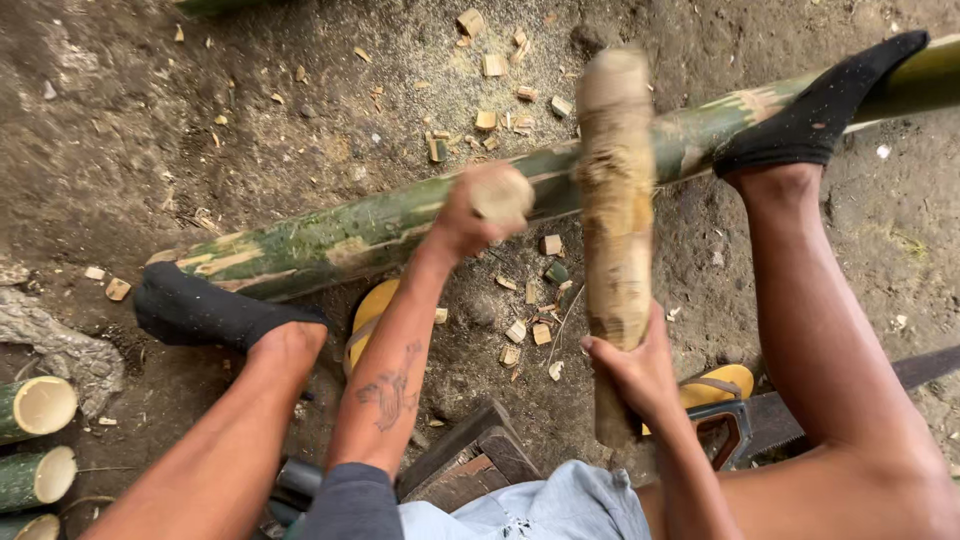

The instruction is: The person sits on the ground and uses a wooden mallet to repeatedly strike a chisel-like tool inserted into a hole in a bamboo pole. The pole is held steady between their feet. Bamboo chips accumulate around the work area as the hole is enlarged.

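Note:
A long green bamboo pole lies slantwise on the dirt. My left hand is shut on a tool with a round wooden handle end, held against the pole near its middle. My right hand grips the lower end of a thick, worn wooden club, which stands raised over the pole just right of the tool. My two feet in black socks press on the pole at either side of my hands.
Wood chips litter the dirt around the pole. Yellow sandals lie under my legs. A hand saw rests at the right. Cut bamboo sections are stacked at the lower left, and a wooden block sits below me.

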